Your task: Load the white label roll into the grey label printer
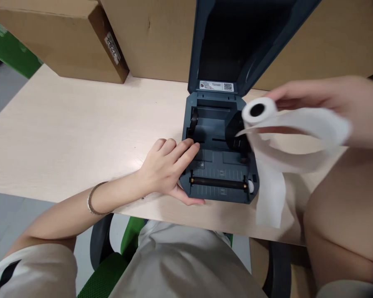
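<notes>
A dark blue-grey label printer (pixel 213 156) stands on the table with its lid (pixel 194 49) raised, showing a black roller (pixel 217 182) and a vacant roll compartment. My left hand (pixel 166 167) grips the printer's left front corner, fingers over the side wall and thumb along the front edge. To the right of the compartment, my right hand (pixel 332 103), blurred by motion, holds a white paper roll (pixel 247 111) with a black core opening. A loose strip of paper (pixel 270 203) loops from the roll and hangs down beside the printer. The right fingertips are partly hidden behind the roll.
Behind the printer stands a large cardboard box (pixel 158 41). A smaller cardboard box (pixel 49 41) with a label is at the back left. The pale wooden table (pixel 65 136) extends left. A green chair (pixel 107 275) with dark armrests is at the front edge.
</notes>
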Action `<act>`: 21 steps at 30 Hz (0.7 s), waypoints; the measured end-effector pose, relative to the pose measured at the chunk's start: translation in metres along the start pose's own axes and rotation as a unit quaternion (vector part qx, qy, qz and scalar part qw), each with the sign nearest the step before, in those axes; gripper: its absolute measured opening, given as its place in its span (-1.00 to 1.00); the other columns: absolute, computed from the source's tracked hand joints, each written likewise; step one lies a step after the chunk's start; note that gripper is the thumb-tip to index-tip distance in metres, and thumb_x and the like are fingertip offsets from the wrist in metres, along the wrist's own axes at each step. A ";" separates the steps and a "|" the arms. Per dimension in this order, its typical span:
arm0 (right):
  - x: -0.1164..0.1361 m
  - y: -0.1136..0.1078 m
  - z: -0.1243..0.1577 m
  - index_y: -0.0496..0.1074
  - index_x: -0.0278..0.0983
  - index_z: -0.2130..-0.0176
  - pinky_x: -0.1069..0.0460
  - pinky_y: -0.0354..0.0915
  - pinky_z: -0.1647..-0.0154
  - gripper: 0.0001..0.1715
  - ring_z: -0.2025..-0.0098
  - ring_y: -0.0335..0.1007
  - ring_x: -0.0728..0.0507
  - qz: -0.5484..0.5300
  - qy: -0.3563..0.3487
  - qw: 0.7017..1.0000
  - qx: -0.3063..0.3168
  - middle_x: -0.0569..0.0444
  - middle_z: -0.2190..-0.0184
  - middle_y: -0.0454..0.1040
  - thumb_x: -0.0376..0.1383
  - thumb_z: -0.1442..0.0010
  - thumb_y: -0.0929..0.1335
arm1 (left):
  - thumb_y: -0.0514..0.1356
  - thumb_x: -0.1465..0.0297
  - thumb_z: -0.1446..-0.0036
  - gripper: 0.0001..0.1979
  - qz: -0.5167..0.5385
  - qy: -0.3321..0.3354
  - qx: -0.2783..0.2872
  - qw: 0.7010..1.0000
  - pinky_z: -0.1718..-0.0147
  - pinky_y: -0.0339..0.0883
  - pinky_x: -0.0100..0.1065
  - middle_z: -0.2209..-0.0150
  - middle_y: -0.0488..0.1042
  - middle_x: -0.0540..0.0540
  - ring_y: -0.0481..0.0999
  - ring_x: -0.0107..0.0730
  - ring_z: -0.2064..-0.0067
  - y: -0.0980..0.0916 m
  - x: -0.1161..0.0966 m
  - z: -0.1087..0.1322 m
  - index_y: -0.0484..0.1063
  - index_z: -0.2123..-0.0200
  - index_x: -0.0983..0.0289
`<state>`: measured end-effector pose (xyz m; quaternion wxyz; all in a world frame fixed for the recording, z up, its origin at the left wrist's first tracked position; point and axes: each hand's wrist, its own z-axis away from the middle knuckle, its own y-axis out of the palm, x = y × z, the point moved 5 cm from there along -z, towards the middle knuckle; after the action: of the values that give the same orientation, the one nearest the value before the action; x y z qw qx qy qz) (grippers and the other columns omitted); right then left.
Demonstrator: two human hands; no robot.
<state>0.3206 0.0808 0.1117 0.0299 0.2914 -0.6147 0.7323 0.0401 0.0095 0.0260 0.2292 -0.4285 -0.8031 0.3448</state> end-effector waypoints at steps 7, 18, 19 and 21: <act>0.052 0.052 -0.026 0.59 -0.25 -0.10 -0.13 0.35 -0.01 -0.51 0.01 0.50 -0.23 0.002 -0.114 0.993 -0.007 -0.09 -0.01 0.62 -0.19 -0.29 0.28 | -0.11 -0.49 -0.18 0.17 -0.001 0.003 -0.001 1.000 0.31 0.09 -0.11 0.06 0.67 0.36 0.32 -0.12 0.30 -0.001 0.000 -0.002 0.36 -0.29 0.48; 0.042 0.086 -0.036 0.64 -0.19 0.17 -0.41 0.07 -0.59 -0.61 -0.03 0.59 -0.29 0.098 -0.123 0.987 0.041 0.01 0.13 0.69 -0.40 -0.27 0.24 | -0.03 -0.50 -0.09 0.15 -0.001 -0.017 0.048 0.999 0.26 0.12 -0.12 -0.02 0.64 0.38 0.30 -0.09 0.24 0.007 0.004 0.007 0.39 -0.30 0.36; 0.042 0.088 -0.037 0.64 -0.20 0.17 -0.42 0.07 -0.59 -0.59 -0.04 0.59 -0.30 0.111 -0.117 0.986 0.044 0.01 0.12 0.69 -0.42 -0.27 0.23 | -0.03 -0.50 -0.10 0.14 0.000 -0.016 0.042 0.999 0.26 0.12 -0.12 -0.02 0.64 0.38 0.30 -0.09 0.24 0.006 0.004 0.006 0.38 -0.30 0.37; 0.044 0.089 -0.037 0.65 -0.22 0.11 -0.42 0.07 -0.59 -0.57 -0.09 0.58 -0.33 0.126 -0.113 0.984 0.054 -0.01 0.06 0.70 -0.43 -0.27 0.23 | -0.04 -0.49 -0.12 0.13 -0.002 -0.012 0.030 0.999 0.27 0.11 -0.13 0.00 0.65 0.36 0.31 -0.10 0.26 0.005 0.003 0.004 0.37 -0.30 0.37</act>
<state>0.2338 0.0793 0.0509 -0.1481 0.2938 -0.6053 0.7248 0.0381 0.0129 0.0199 0.2331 -0.4153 -0.7960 0.3736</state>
